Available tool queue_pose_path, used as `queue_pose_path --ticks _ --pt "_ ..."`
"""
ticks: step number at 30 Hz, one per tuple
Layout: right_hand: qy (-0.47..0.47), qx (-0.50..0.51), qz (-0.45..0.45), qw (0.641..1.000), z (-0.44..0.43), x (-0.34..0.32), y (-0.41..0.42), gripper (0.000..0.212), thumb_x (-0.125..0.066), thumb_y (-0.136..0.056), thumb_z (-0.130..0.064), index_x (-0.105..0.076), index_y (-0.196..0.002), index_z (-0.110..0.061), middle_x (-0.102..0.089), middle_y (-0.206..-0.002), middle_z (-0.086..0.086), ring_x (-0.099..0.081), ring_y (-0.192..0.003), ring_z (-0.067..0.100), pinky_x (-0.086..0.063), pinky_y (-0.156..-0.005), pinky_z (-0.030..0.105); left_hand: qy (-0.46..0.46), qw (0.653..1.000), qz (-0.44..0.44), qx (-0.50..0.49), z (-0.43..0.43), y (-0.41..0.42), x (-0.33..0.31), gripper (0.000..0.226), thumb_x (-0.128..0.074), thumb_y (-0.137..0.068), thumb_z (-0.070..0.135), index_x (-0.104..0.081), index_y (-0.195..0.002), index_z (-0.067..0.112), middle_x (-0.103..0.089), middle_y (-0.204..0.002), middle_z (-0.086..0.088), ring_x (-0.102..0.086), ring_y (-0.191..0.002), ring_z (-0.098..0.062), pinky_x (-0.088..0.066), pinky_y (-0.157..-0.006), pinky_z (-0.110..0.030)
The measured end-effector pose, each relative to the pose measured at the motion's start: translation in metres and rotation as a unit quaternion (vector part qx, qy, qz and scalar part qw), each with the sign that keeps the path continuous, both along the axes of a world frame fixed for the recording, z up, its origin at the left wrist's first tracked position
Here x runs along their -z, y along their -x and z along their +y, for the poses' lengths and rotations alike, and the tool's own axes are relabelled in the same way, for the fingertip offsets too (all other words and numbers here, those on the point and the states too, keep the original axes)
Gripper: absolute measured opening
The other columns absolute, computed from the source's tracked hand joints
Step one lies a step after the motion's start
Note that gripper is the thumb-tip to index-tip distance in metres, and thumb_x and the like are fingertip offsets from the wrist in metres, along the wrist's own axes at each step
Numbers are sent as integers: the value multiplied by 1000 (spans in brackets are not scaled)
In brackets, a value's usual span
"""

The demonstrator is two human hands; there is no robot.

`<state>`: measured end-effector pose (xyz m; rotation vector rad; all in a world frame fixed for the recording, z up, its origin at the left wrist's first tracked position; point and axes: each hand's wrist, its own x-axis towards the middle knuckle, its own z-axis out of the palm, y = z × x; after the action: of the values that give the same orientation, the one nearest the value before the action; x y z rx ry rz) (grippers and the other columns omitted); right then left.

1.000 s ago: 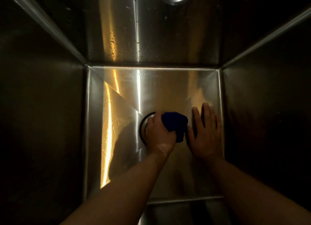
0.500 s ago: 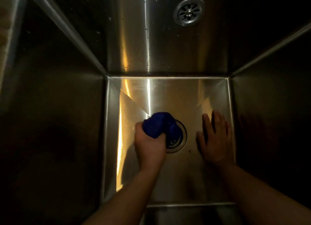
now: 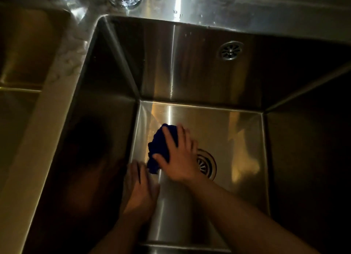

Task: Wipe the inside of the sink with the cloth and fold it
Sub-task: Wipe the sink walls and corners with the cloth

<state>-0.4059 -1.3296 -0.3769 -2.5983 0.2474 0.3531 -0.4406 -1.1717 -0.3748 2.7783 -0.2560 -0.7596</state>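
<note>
The cloth (image 3: 157,149), dark blue and bunched, lies on the floor of the sink (image 3: 190,67), just left of the drain (image 3: 208,165) and towards the floor's left edge. The right hand (image 3: 177,156) presses down on it, fingers (image 3: 171,135) spread across the top and the thumb laid over its near side. The left hand (image 3: 140,186) rests on the floor by the left wall, just in front of the cloth. It is blurred, but its fingers look straight and close together, and it holds nothing.

This is a swap. Half a second ago the left hand gripped the cloth in a fist over the drain, while the right hand lay flat near the floor's right edge. Now the right hand has the cloth and the left does the bracing. The cloth has also moved off the drain to the left part of the floor. The view has pulled back as well, so the rim, the overflow (image 3: 230,50) on the back wall and a second basin (image 3: 20,50) to the left now show.

The wiping is probably mid-way: the middle of the floor has been covered and the left strip is in hand. The walls and the right side likely remain, and folding has not begun.
</note>
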Motion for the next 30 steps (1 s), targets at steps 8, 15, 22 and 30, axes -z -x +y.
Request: queue_pose_path --ticks 8,15,22,30 --pt "23 -116 -63 991 16 11 12 75 -55 -76 -53 -36 -145 -31 -23 -159 8 -3 -145 45 -11 -114 64 -12 998 -9 56 10 7 24 117 -16 -65 90 6 -149 11 18 -156 -17 21 -144 -30 12 -116 -42" --pt "116 -78 33 990 -111 0 39 81 -56 -75 -50 -32 -149 -28 -20 -160 2 -7 -147 33 -22 -116 53 -31 998 -42 19 -1 11 31 104 -4 -79 80 -10 -152 7 5 -159 -19 11 -147 -33 3 -118 -46" --pt "160 269 5 950 -153 12 51 74 -70 -76 -13 -40 -143 -13 -36 -148 21 -27 -136 42 -27 -113 52 -47 992 -111 29 -1 14 52 87 -26 -87 66 -28 -147 2 -18 -158 -19 -9 -146 -39 -11 -117 -52" --pt "107 492 -18 864 -73 23 -47 74 -42 -83 -39 -27 -150 -10 -17 -153 30 -9 -142 51 3 -116 50 -42 985 -167 28 -2 16 58 86 -43 -85 60 -31 -145 -1 -19 -157 -20 -14 -145 -41 -17 -116 -55"
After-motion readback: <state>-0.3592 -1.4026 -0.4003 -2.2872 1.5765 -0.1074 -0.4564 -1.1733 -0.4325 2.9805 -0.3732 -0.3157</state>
